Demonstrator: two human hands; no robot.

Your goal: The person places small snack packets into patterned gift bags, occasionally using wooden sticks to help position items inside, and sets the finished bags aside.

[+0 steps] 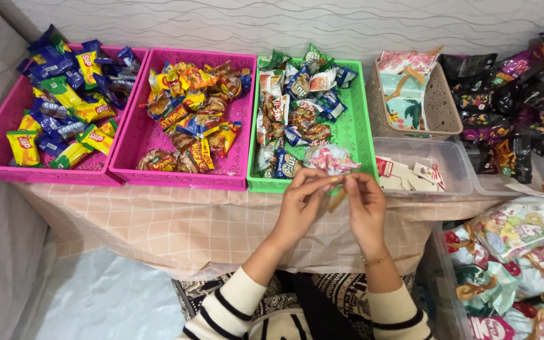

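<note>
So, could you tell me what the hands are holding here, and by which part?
Both the left hand and the right hand pinch the gathered neck of a small filled treat bag, where a gold tie hangs.

Two bare hands, left hand (pixel 298 200) and right hand (pixel 366 204), at about 6 o'clock of the view. Cream knit sleeves (pixel 237 302) with thin dark stripes, pushed up the forearms. Thin gold bracelet (pixel 374 259) round the right wrist. Yellow-painted nails. Black-and-white patterned trousers (pixel 341 293) at the bottom edge, between the sleeves.
</note>
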